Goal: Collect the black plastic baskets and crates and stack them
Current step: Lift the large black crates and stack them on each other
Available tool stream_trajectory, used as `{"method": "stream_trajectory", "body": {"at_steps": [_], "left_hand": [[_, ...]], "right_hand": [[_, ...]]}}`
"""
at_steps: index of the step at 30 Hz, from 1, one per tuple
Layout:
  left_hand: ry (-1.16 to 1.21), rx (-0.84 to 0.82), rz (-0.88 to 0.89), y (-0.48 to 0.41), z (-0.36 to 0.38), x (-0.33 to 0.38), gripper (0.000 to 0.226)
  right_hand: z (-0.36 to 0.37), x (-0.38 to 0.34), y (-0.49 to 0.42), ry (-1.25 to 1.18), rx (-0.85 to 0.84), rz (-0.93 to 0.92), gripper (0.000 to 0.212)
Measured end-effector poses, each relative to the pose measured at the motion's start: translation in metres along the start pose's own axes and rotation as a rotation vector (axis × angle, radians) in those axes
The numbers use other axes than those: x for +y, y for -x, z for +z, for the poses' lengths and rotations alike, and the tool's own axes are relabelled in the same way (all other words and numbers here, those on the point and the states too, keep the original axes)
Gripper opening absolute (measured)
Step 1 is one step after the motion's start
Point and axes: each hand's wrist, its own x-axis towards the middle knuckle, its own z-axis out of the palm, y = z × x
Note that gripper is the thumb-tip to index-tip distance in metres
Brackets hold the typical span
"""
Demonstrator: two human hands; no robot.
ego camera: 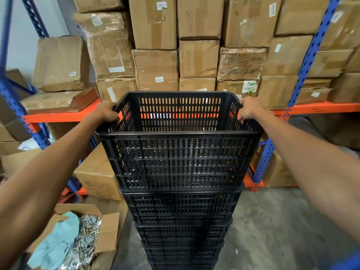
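Note:
A tall stack of black slotted plastic crates [181, 221] rises from the concrete floor in the middle of the view. The top crate [179, 158] is empty and sits level on the ones below. My left hand [106, 112] grips the top crate's left rim, fingers curled over the edge. My right hand [249, 109] grips its right rim in the same way. Both arms reach forward on either side of the stack.
Behind the stack stands a blue and orange shelf rack [303, 71] loaded with cardboard boxes [155, 69]. An open carton [81, 236] with metal parts and a teal cloth lies on the floor at lower left. Bare concrete floor [272, 227] lies to the right.

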Motion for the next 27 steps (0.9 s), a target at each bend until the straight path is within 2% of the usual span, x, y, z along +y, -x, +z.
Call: {"method": "stream_trajectory", "body": {"at_steps": [13,19,23,25,27], "left_hand": [[0.059,-0.011,0.033,-0.005,0.006,0.0,0.053],[0.044,-0.023,0.033,-0.008,0.01,-0.002,0.051],[-0.071,0.046,0.09,-0.012,0.015,-0.005,0.046],[-0.127,0.058,0.125,-0.018,0.018,-0.007,0.057],[-0.183,0.039,0.181,-0.023,0.02,-0.006,0.079]], "right_hand": [[0.002,0.012,-0.019,0.004,-0.014,0.011,0.045],[0.008,0.013,-0.02,-0.026,0.021,0.007,0.023],[0.013,0.009,-0.009,-0.016,0.071,-0.015,0.031],[0.014,0.008,-0.007,0.037,0.094,-0.037,0.039],[0.014,0.006,-0.005,0.088,0.069,-0.075,0.053]]}}
